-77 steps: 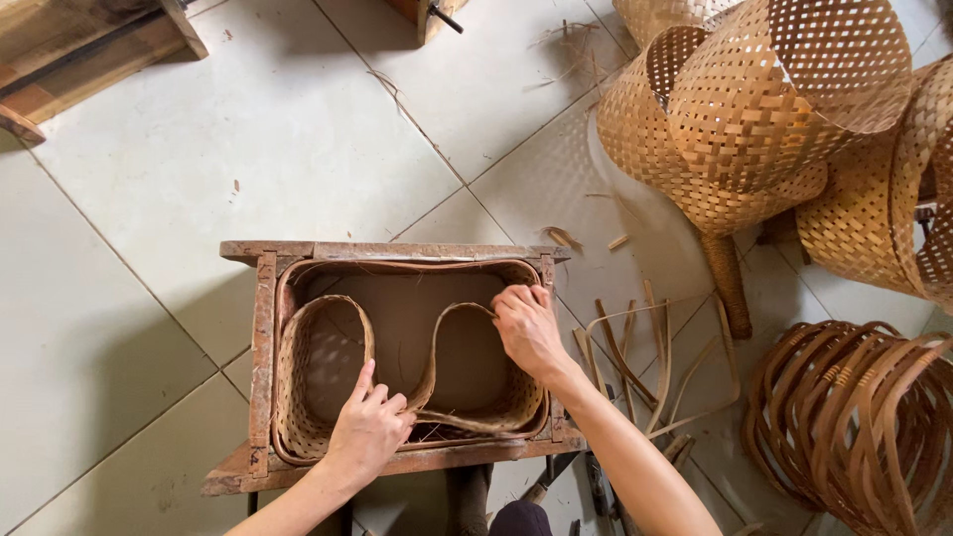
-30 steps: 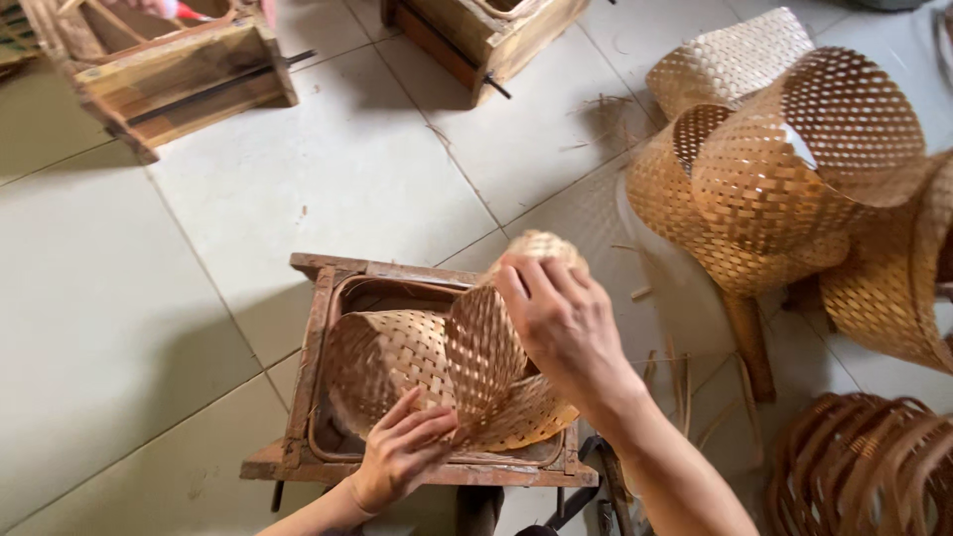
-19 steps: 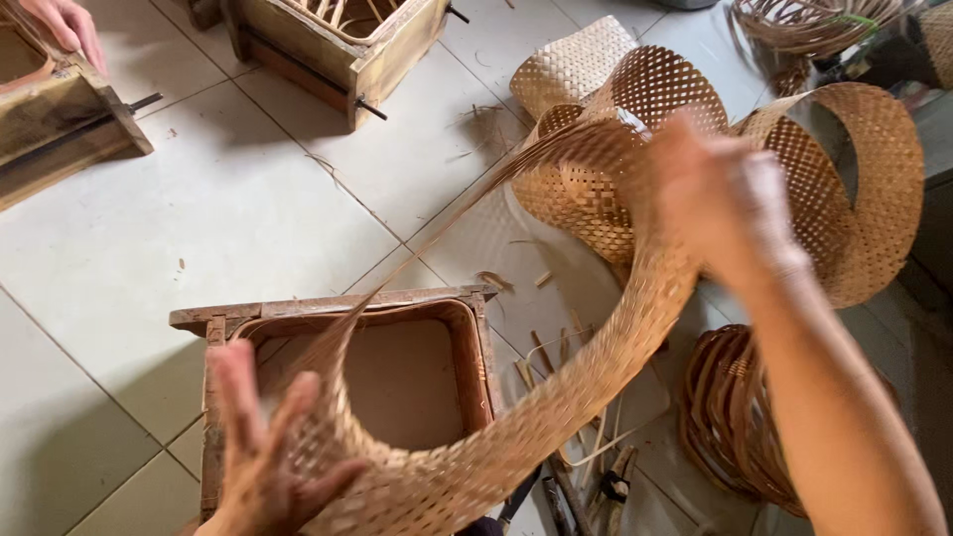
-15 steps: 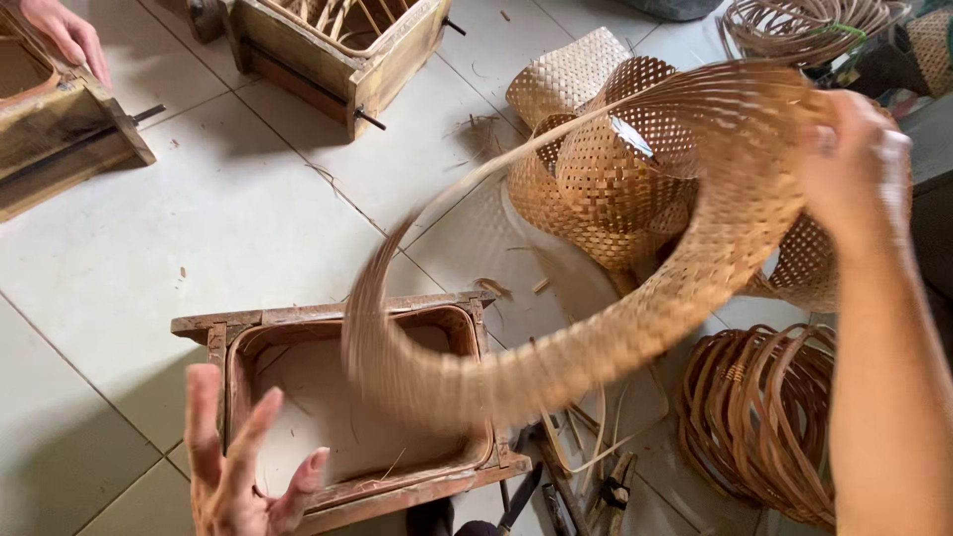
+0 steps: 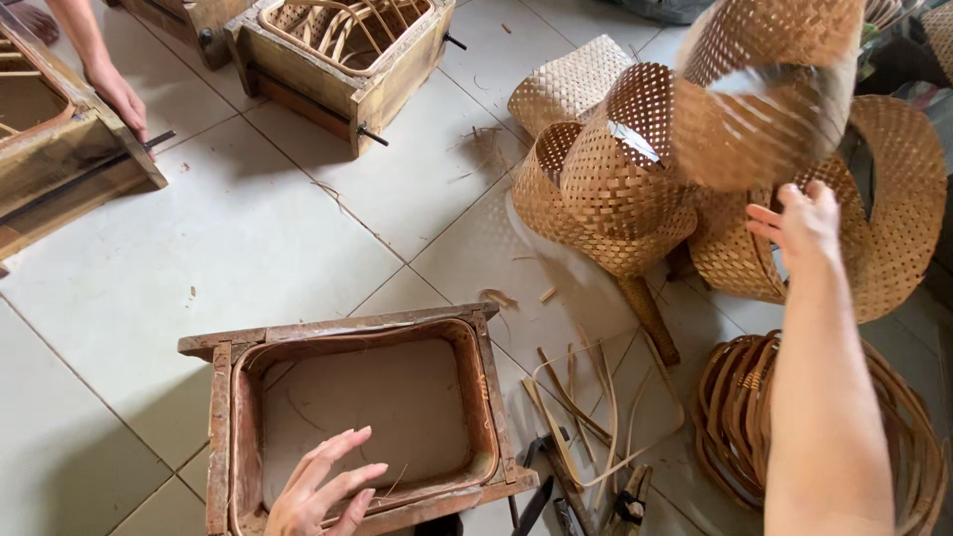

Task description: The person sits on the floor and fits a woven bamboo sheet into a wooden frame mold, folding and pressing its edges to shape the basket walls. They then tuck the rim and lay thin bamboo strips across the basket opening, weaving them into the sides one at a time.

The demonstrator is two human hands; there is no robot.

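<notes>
Now, near to far:

Left hand: the left hand (image 5: 320, 490) hovers over the near edge of the wooden mould (image 5: 352, 418), fingers spread and holding nothing.

Wooden mould: it sits on the tiled floor (image 5: 248, 228). A moment ago a woven bamboo piece filled it; that piece has been lifted out, and only a thin rim strip lines the inner wall around a bare bottom.

Beside the mould: loose bamboo strips (image 5: 606, 417) and small hand tools (image 5: 586, 496) lie on the floor to its right, next to a coil of bamboo hoops (image 5: 735, 417).

Right hand: the right hand (image 5: 806, 226) is raised, fingers open and empty. The woven bamboo piece (image 5: 769, 94) is just above it, blurred and in the air, so it appears to have just been let go.

Pile: woven baskets (image 5: 620, 169) are heaped beneath and behind the airborne piece.

Far left: another person's hand (image 5: 117, 94) rests on a second wooden mould (image 5: 65, 159); a third mould (image 5: 342, 50) holds bent bamboo strips.
</notes>
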